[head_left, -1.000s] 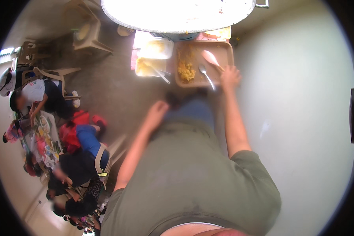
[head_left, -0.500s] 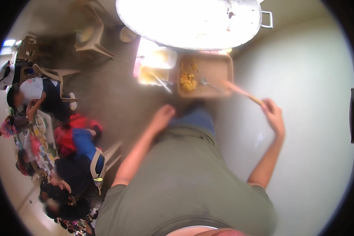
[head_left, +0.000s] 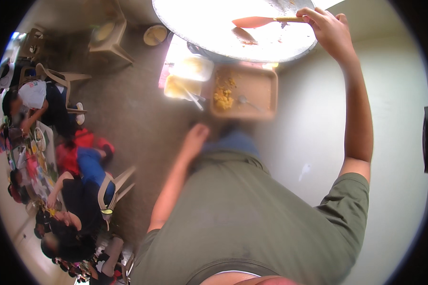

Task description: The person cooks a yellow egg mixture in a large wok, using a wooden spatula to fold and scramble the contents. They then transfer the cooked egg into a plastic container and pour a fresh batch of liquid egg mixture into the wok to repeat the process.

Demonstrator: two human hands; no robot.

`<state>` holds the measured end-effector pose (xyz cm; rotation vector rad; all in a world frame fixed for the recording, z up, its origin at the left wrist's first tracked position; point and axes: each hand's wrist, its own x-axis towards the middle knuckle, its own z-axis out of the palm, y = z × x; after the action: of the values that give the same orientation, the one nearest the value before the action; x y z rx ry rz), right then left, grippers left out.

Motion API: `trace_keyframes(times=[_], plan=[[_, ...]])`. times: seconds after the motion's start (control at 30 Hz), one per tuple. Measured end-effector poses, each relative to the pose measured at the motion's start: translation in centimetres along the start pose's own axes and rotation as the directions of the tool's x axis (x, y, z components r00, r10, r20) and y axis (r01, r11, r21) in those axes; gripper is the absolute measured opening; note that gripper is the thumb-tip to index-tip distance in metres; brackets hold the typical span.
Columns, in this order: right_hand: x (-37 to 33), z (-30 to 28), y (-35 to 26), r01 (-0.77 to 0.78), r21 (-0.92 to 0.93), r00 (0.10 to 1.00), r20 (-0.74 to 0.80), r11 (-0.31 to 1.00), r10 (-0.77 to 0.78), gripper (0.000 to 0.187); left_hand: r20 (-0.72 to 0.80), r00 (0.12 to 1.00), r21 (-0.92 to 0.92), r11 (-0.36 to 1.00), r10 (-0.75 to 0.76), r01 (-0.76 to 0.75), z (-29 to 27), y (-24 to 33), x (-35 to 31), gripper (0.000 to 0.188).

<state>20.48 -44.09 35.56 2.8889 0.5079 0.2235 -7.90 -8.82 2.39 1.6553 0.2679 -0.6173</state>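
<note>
My right hand [head_left: 325, 28] grips the wooden handle of a spatula [head_left: 253, 22] with an orange-pink blade. The blade is over the wide round metal pan [head_left: 199, 23], which is washed out by glare and has a few brown food bits on it. Whether the blade touches the pan I cannot tell. Below the pan lies a tan rectangular tray [head_left: 261, 83] with yellow food [head_left: 223, 99] along its left side and a metal spoon [head_left: 245, 100] in it. My left hand [head_left: 195, 138] hangs low near my hip, apart from the tray; its fingers are blurred.
Two pale containers, one upper [head_left: 195, 68] and one lower [head_left: 176, 86] with white-handled utensils, stand left of the tray. A round bowl [head_left: 155, 35] and a plastic chair [head_left: 110, 40] are farther left. Several people sit around a table at left. A pale wall [head_left: 394, 156] bounds the right.
My right hand has carried the spatula up from the tray's right edge to over the pan. My left hand stays low beside my hip. The view has shifted slightly.
</note>
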Motion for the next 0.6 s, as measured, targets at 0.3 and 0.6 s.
trace_keyframes(times=[0.3,0.6], plan=[[-3.0,-2.0,3.2,0.025,0.170,0.998,0.049,0.985,-0.034,0.022,-0.031,0.999,-0.004,0.999,0.031,-0.032,-0.6,-1.8,-0.8,0.018],[-1.3,0.4,-0.6,0.046,0.097,0.999,-0.026,0.994,-0.044,0.023,0.041,0.998,0.013,0.999,0.037,-0.037,-0.2,-0.7,0.3,0.018]])
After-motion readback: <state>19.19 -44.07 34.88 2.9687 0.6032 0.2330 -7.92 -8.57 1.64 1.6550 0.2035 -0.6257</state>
